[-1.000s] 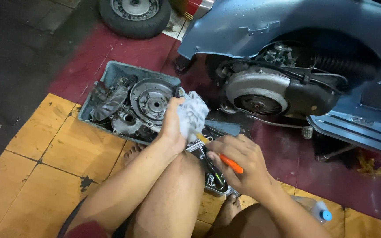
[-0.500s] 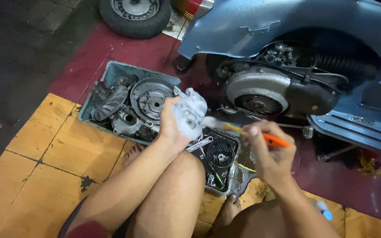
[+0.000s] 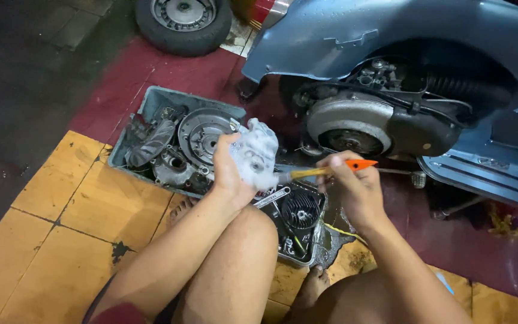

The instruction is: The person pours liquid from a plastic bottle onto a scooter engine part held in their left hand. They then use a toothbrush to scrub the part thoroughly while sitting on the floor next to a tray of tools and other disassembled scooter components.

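Note:
My left hand [image 3: 228,171] grips a foam-covered metal engine part [image 3: 255,154] and holds it above a grey tray [image 3: 151,103]. My right hand [image 3: 352,186] holds a paintbrush [image 3: 325,170] with a yellow shaft and an orange end. Its bristles touch the right side of the foamy part. Below the part, a black finned round piece [image 3: 300,210] and a wrench [image 3: 271,197] lie in a dark tray [image 3: 298,260].
The grey tray holds a round clutch-like disc [image 3: 202,132] and other engine pieces. A blue scooter [image 3: 403,42] with its engine [image 3: 355,120] exposed stands at the upper right. A loose wheel [image 3: 182,21] lies at the top. My knees and bare feet rest on yellow tiles [image 3: 73,198].
My right hand rose from the dark tray with the brush and brought its bristles against the foamy part. My left hand stayed nearly still.

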